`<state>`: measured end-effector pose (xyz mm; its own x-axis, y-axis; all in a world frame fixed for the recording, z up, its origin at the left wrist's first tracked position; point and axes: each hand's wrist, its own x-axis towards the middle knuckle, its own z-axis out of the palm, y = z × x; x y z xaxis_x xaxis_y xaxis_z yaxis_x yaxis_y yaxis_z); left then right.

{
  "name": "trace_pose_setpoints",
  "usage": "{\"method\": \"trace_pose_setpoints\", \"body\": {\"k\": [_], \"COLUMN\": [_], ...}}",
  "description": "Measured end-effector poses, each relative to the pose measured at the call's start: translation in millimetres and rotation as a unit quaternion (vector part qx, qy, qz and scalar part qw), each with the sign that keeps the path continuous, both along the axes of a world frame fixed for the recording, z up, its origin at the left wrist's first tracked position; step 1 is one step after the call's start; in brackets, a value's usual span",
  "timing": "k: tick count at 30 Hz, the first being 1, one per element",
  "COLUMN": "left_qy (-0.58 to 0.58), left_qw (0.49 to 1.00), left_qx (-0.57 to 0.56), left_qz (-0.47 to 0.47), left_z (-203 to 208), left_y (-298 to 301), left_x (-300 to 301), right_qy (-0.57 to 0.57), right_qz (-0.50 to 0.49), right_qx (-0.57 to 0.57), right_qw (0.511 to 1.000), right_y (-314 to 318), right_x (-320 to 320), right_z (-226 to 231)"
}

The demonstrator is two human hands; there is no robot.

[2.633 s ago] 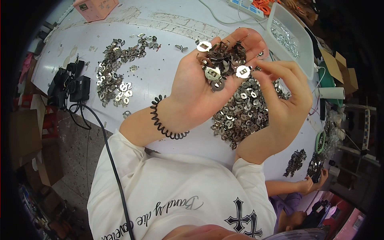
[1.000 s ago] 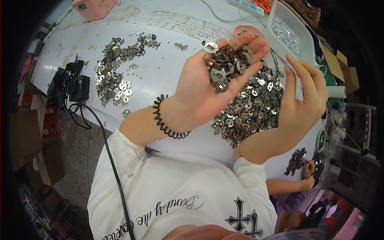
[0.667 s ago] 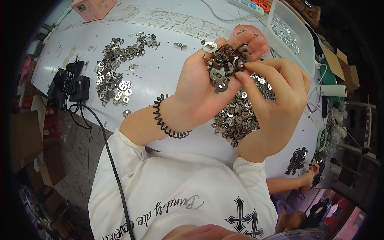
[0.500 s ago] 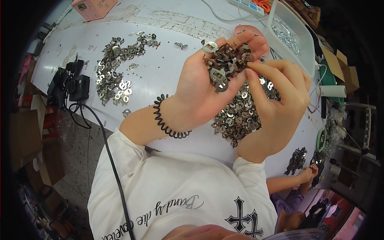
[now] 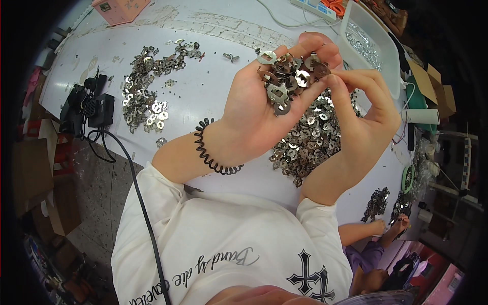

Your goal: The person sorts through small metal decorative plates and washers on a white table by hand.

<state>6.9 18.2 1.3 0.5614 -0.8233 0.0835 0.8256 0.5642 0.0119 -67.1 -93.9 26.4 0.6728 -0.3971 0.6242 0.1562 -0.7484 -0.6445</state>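
My left hand (image 5: 249, 107), with a black coil band round the wrist, is raised over the white table, palm up and fingers curled. Cupped in it lies a handful of small metal snap pieces (image 5: 278, 92), flat and round with slots, some with bent prongs. At the edge of that handful, thumb and forefinger of my right hand (image 5: 363, 101) pinch a dark round snap piece (image 5: 321, 70). Beneath both hands a large pile of the same pieces (image 5: 307, 147) spreads on the table, partly covered by my right hand and wrist.
Another pile of metal pieces (image 5: 145, 84) lies left. A clear plastic bin (image 5: 389, 66) with shiny parts stands back right, a pink box (image 5: 118, 11) back left. Black adapters (image 5: 100, 111) trail a cable at the left edge. A co-worker's hands (image 5: 401, 222) are beside small piles, lower right.
My right hand has shifted slightly right, and a dark round piece now shows at its fingertips. My left hand has barely moved. The co-worker's hands have moved apart.
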Motion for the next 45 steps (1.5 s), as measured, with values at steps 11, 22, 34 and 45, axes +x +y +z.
{"method": "trace_pose_setpoints", "body": {"k": [11, 22, 34, 45], "left_qy": [-0.010, 0.022, 0.025, 0.026], "left_qw": [1.000, 1.000, 0.999, 0.999], "left_qx": [0.020, 0.020, -0.015, -0.015], "left_qz": [-0.002, -0.001, -0.043, -0.036], "left_z": [2, 0, -12, -6], "left_y": [2, -2, -1, 1], "left_x": [1, -1, -1, 0], "right_qy": [-0.015, 0.001, -0.059, -0.044], "right_qz": [-0.162, -0.050, -0.095, -0.075], "right_qx": [-0.148, -0.225, -0.198, -0.124], "right_qw": [0.975, 0.973, 0.974, 0.988], "right_y": [-38, -11, -16, -19], "right_x": [-21, -3, -6, -9], "right_z": [9, 0, 1, 1]}}
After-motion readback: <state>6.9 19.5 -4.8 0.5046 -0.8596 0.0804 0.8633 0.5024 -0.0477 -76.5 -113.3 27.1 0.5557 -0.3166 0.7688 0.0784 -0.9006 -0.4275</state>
